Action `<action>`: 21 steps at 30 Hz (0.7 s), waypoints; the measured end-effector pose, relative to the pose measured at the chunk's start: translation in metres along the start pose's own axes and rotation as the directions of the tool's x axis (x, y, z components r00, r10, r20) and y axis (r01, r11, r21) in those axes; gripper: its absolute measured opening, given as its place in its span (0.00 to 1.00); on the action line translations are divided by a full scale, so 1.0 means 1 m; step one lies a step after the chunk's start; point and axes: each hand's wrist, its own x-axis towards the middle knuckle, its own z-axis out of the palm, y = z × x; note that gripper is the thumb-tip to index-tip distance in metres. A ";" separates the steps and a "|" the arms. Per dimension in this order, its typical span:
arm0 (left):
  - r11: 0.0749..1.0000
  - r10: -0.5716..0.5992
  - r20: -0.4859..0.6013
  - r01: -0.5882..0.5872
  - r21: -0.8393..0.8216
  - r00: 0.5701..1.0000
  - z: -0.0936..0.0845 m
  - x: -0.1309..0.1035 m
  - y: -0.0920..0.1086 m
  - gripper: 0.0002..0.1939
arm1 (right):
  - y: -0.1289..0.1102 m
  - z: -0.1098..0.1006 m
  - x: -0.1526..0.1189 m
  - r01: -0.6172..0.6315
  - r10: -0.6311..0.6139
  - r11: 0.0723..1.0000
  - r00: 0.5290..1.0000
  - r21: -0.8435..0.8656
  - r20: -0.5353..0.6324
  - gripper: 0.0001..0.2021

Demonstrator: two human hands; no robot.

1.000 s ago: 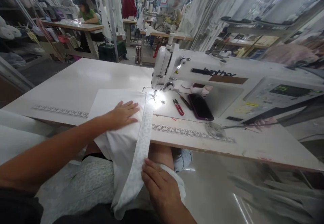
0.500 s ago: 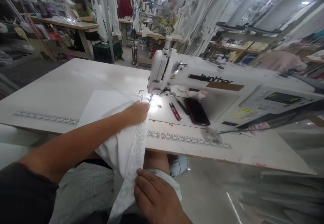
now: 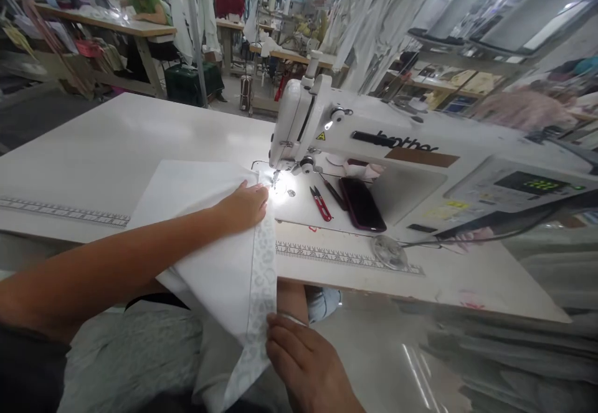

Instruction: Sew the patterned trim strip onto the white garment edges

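A white fabric piece lies on the sewing table and hangs over its front edge. Along its right edge runs a patterned fabric strip, pale grey on white. My left hand rests flat on the fabric, fingers stretched towards the lit needle area of the white sewing machine. Below the table edge, my right hand pinches the strip's right edge between thumb and fingers. The strip's lower end hangs loose over my lap. The fabric's far end reaches the presser foot, where glare hides detail.
Right of the needle lie red thread snips, a dark-handled tool and a phone. A clear bobbin-like disc sits on the ruler tape along the table edge. A person works behind at the left.
The fabric and strip have been drawn straighter and flatter. My right hand has shifted slightly right and down, still pinching the strip. My left hand has moved slightly left. The machine's display now shows green digits.
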 end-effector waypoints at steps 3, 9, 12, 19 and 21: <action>1.000 0.002 -0.018 -0.002 -0.013 1.000 0.000 0.009 -0.009 0.11 | 0.009 0.006 0.005 -0.021 0.022 0.999 1.000 0.044 -0.003 0.14; 1.000 0.004 -0.072 -0.004 -0.010 0.997 0.006 0.035 -0.034 0.07 | 0.031 0.007 0.019 -0.010 0.011 0.997 1.000 0.074 -0.012 0.09; 1.000 0.022 -0.089 -0.021 0.008 0.996 0.004 0.048 -0.046 0.06 | 0.035 0.006 0.026 -0.039 0.039 0.999 0.998 0.000 -0.047 0.09; 1.000 0.006 -0.087 -0.006 0.005 0.996 -0.002 0.029 -0.020 0.11 | 0.034 0.011 0.032 -0.093 0.085 0.993 0.990 -0.069 -0.116 0.10; 1.000 0.023 -0.037 -0.023 -0.010 0.999 0.000 0.006 0.000 0.19 | 0.034 0.012 0.033 -0.072 0.065 0.996 0.993 -0.059 -0.102 0.10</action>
